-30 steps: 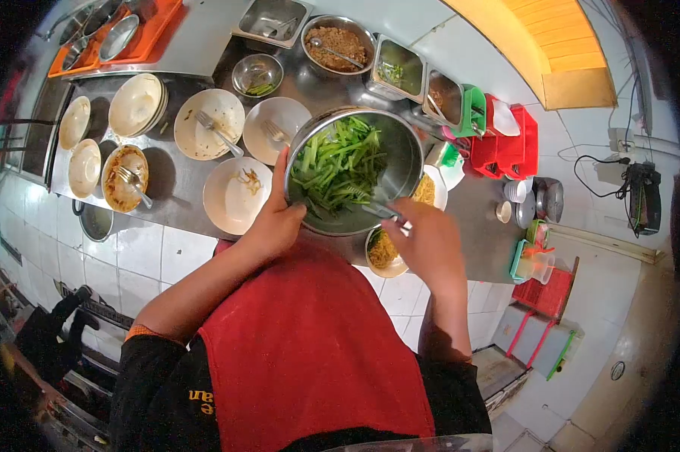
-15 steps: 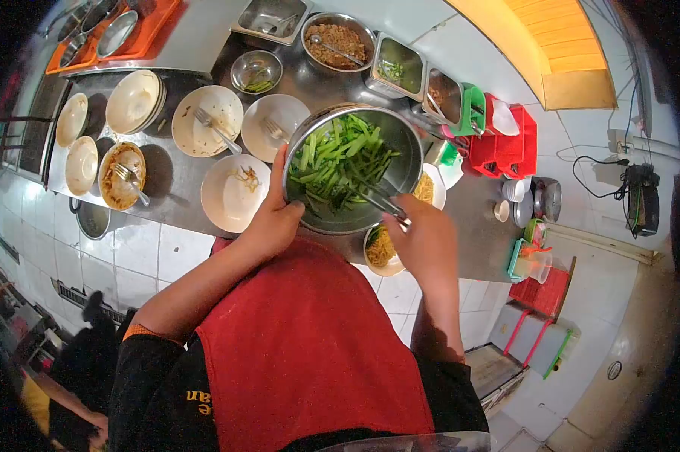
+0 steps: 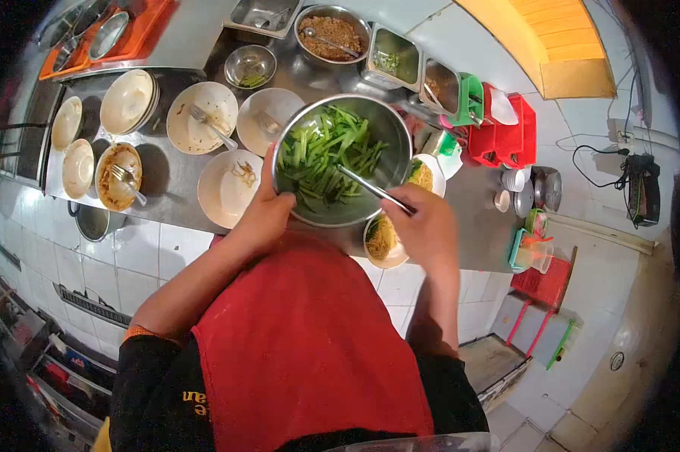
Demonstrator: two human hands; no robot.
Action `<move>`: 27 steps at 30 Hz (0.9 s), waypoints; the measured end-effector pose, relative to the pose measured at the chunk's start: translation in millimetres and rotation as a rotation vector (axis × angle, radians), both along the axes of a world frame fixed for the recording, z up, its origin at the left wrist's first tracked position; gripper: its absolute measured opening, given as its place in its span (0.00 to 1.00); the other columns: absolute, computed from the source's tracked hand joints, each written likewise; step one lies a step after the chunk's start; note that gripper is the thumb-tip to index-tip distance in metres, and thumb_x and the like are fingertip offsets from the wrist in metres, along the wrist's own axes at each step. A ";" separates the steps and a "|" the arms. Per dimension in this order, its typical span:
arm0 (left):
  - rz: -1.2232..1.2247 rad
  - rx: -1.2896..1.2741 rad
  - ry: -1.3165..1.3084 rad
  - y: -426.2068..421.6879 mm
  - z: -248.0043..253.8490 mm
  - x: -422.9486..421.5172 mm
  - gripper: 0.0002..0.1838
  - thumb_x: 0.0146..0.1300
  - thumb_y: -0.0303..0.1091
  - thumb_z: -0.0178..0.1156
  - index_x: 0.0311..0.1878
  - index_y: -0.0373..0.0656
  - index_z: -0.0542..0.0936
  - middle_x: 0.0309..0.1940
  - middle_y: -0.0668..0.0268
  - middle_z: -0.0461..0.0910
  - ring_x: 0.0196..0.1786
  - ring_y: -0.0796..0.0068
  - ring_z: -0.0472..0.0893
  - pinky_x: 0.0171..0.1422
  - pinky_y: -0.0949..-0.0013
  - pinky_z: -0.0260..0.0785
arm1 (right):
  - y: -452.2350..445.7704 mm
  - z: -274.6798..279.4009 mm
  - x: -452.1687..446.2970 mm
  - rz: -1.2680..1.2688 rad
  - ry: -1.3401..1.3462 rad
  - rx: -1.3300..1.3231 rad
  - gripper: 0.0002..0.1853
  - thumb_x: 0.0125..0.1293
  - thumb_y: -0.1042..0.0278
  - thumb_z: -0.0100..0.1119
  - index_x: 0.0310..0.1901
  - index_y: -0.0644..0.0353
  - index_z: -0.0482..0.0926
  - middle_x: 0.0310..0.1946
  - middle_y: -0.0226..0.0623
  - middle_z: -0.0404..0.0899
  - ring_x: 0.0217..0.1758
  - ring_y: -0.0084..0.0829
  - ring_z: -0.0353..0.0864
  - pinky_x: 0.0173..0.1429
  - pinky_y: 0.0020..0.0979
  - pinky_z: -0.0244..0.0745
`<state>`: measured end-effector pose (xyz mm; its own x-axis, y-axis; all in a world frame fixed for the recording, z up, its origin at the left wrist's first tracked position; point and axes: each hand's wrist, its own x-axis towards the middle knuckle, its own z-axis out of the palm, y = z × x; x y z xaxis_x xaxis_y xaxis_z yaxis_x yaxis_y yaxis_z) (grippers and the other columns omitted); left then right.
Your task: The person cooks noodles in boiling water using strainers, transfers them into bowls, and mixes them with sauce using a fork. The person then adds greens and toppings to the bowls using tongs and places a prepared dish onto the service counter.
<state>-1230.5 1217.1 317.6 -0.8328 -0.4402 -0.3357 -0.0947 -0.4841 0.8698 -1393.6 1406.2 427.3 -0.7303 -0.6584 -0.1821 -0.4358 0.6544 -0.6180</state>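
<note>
My left hand (image 3: 263, 211) grips the left rim of a steel mixing bowl (image 3: 397, 147), thumb on the near side. The bowl is tilted towards me and holds cut green leafy vegetables (image 3: 328, 154). In my right hand (image 3: 428, 226) is a pair of metal tongs (image 3: 361, 181), its tip among the greens. Whether the tips pinch any greens cannot be made out. Just below the tongs, partly covered by my right hand, stands a bowl of noodles (image 3: 381, 239) with some greens. Another dish of noodles (image 3: 428, 175) shows behind the steel bowl's right side.
Used bowls with forks (image 3: 197, 135) crowd the counter's left side. Along the back are a pan of brown minced topping (image 3: 331, 38) and several steel containers (image 3: 396, 60). Red baskets (image 3: 505, 139) and small white cups (image 3: 511, 181) stand at the right.
The tongs have swung to a different angle in the greens and their arms now look pressed together. The person at the lower left has gone from view. My left hand keeps its hold.
</note>
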 end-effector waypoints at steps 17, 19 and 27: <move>0.070 0.271 -0.197 -23.3 -4.4 4.1 0.25 0.60 0.20 0.46 0.63 0.31 0.64 0.57 0.47 0.75 0.55 0.48 0.81 0.59 0.46 0.80 | 158.2 -81.1 18.5 -0.317 -0.050 0.292 0.14 0.59 0.60 0.67 0.39 0.62 0.84 0.34 0.50 0.84 0.40 0.47 0.85 0.45 0.42 0.77; 0.065 0.274 -0.210 -21.8 -4.2 2.3 0.21 0.60 0.19 0.47 0.59 0.28 0.66 0.55 0.46 0.76 0.55 0.48 0.82 0.58 0.48 0.81 | 144.1 -89.2 35.0 -0.365 -0.037 0.454 0.14 0.58 0.57 0.67 0.40 0.57 0.85 0.37 0.50 0.84 0.45 0.51 0.83 0.49 0.47 0.77; -0.025 0.314 -0.217 -10.2 -3.3 6.1 0.25 0.60 0.20 0.45 0.63 0.28 0.65 0.60 0.46 0.74 0.59 0.47 0.79 0.62 0.46 0.77 | 137.6 -48.8 18.3 -0.390 -0.016 0.416 0.13 0.58 0.62 0.68 0.37 0.64 0.83 0.32 0.49 0.84 0.36 0.45 0.84 0.42 0.40 0.76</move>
